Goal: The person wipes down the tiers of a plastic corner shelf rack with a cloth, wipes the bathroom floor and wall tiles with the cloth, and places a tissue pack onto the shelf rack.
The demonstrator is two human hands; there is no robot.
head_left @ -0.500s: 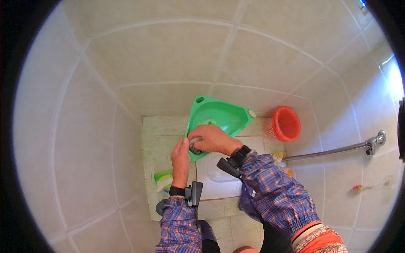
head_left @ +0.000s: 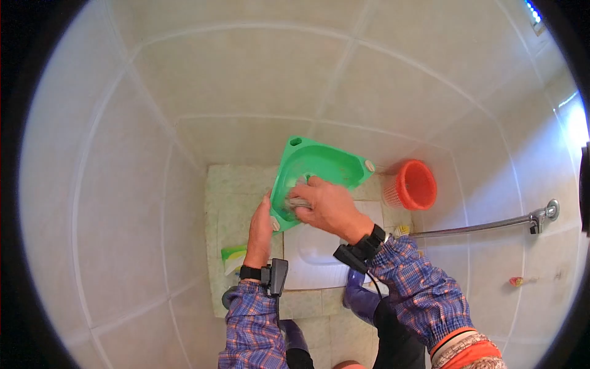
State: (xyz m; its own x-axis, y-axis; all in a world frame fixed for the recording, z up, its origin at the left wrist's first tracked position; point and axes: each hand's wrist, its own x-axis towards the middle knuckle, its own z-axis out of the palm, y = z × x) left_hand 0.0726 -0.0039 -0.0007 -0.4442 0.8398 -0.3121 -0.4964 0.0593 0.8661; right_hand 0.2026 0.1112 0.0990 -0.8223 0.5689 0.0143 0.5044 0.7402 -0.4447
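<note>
A green triangular corner shelf (head_left: 329, 161) with a raised rim is tilted over the white squat toilet (head_left: 307, 252). My left hand (head_left: 260, 229) grips the shelf's left edge near its lower corner, the fingers partly hidden behind it. Inside the shelf, my right hand (head_left: 329, 206) is closed around a crumpled grey rag (head_left: 298, 202), pressed to the shelf's inner surface. Motion blurs the rag, so its exact material is unclear. Pale round pads sit at two of the shelf's corners, and a hole shows at the top one.
A red plastic basket (head_left: 415, 184) stands by the back wall on the right. From the right wall juts a metal tap with a hose (head_left: 485, 226). A green and white packet (head_left: 233, 258) lies on the floor tiles at the left. Tiled walls enclose the space closely.
My right hand has moved with the rag from the shelf's lower-left corner up and right, towards its middle. My left hand keeps hold of the left edge, slightly lower.
</note>
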